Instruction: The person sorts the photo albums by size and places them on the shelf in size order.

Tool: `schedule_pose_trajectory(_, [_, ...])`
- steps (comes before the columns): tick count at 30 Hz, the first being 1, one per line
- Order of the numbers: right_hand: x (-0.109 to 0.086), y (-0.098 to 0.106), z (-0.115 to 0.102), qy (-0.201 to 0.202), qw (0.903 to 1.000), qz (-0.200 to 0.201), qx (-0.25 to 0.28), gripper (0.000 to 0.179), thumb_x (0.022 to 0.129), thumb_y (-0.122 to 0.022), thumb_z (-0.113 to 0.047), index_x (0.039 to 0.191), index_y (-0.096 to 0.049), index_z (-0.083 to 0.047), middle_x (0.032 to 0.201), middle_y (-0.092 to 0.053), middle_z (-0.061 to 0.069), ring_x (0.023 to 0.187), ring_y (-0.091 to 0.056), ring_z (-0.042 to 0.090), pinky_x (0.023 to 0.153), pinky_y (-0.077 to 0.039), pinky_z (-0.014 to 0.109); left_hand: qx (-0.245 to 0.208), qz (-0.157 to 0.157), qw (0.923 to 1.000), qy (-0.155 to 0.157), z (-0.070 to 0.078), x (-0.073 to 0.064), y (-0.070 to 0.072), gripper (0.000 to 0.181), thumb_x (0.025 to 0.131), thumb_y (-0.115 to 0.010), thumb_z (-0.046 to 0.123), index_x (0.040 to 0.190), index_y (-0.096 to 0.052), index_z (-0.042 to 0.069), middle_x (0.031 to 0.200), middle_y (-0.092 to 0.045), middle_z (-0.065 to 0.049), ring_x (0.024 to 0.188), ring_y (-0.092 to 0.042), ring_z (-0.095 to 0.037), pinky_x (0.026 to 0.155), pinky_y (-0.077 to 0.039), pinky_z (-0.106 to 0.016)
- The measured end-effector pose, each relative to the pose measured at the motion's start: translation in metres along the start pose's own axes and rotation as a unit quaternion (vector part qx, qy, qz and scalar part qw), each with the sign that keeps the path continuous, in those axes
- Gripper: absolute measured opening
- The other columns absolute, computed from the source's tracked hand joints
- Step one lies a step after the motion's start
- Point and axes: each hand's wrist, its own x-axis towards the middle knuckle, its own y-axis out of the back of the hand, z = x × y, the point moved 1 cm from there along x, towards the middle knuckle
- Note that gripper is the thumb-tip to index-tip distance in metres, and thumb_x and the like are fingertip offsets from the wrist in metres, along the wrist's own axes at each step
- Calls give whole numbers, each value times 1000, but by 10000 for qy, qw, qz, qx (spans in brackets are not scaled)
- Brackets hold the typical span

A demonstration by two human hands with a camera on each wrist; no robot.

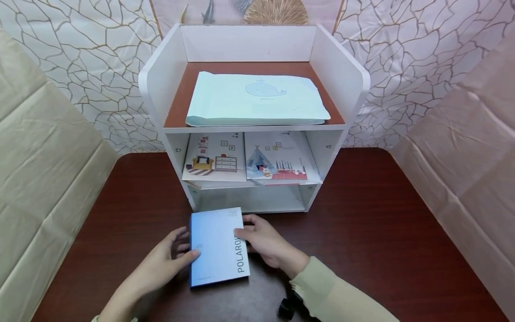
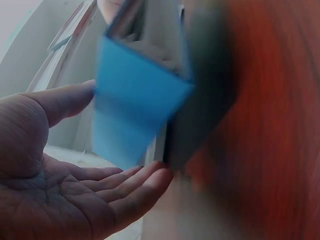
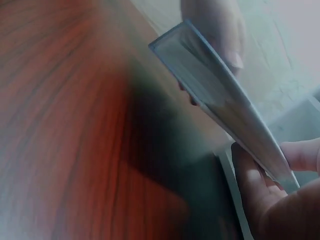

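A pale blue photo album (image 1: 215, 250) with POLAROID printed along its right side is held just above the table, in front of the shelf. Its blue spine (image 2: 132, 95) faces the left hand. My left hand (image 1: 162, 261) has its thumb over the cover's left edge and fingertips at the underside. On the opposite edge, my right hand (image 1: 267, 243) grips the album, thumb on top and fingers underneath. The page edges (image 3: 220, 90) show in the right wrist view. Most fingertips below the album are hidden in the head view.
Behind the album stands a white shelf unit (image 1: 154, 85). A pale whale-printed package (image 1: 257, 100) lies on its top. Two illustrated booklets (image 1: 213, 156) lie side by side on the middle shelf. A dark object (image 1: 286, 308) is by the right sleeve, over the brown table (image 1: 382, 223).
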Motion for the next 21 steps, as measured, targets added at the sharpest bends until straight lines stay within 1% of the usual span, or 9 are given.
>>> schedule_pose_trajectory(4, [-6, 21, -5, 76, 10000, 34, 40, 48, 98, -57, -12, 138, -36, 3, 115, -64, 18, 98, -65, 25, 79, -55, 40, -432, -182, 9989, 1, 3, 5, -16, 83, 89, -70, 39, 148, -26, 1, 141, -44, -21, 120, -54, -32, 88, -51, -43])
schedule_pose_trajectory(7, [-9, 34, -9, 116, 9998, 128, 54, 49, 98, -57, -13, 139, -35, 3, 119, -62, 19, 100, -64, 25, 81, -54, 40, -949, -365, 9948, 26, 4, 11, -31, 82, 90, -69, 37, 149, -24, 4, 139, -46, -21, 117, -56, -30, 85, -52, -43])
schedule_pose_trajectory(9, [-10, 42, -10, 130, 9996, 230, 79, 49, 98, -57, -14, 140, -35, 1, 120, -61, 18, 101, -64, 25, 82, -53, 40, -1428, -570, 9881, 58, 6, 15, -41, 81, 90, -69, 35, 149, -22, 5, 136, -47, -21, 115, -57, -29, 84, -53, -42])
schedule_pose_trajectory(11, [-12, 48, -12, 134, 9993, 335, 118, 50, 98, -58, -14, 141, -34, -1, 121, -61, 18, 102, -64, 25, 82, -53, 39, -1878, -762, 9792, 78, 7, 18, -51, 81, 91, -69, 33, 149, -20, 5, 134, -47, -21, 113, -57, -28, 85, -52, -41])
schedule_pose_trajectory(13, [-12, 53, -13, 144, 9989, 434, 142, 51, 98, -58, -14, 141, -33, -3, 120, -62, 18, 101, -64, 24, 82, -53, 39, -2150, -845, 9729, 105, 9, 21, -59, 82, 91, -69, 32, 149, -18, 4, 133, -48, -21, 112, -57, -27, 86, -52, -40])
schedule_pose_trajectory(14, [-13, 56, -13, 144, 9986, 493, 148, 51, 98, -59, -14, 141, -33, -3, 120, -62, 18, 101, -63, 24, 82, -53, 39, -2288, -859, 9696, 125, 10, 23, -62, 83, 91, -70, 31, 149, -17, 4, 132, -48, -22, 111, -58, -27, 87, -52, -40])
schedule_pose_trajectory(17, [-13, 60, -13, 122, 9978, 632, 134, 50, 98, -58, -16, 140, -34, -3, 119, -62, 18, 101, -63, 24, 81, -53, 39, -2470, -749, 9660, 153, 14, 26, -70, 86, 90, -71, 30, 149, -16, 1, 131, -48, -22, 111, -58, -26, 88, -51, -38])
schedule_pose_trajectory(21, [-12, 63, -11, 67, 9969, 780, 55, 49, 99, -56, -17, 140, -36, 0, 118, -61, 17, 99, -63, 23, 80, -54, 38, -2513, -512, 9664, 190, 18, 30, -79, 88, 89, -72, 31, 148, -16, -1, 129, -50, -21, 111, -58, -25, 88, -50, -33])
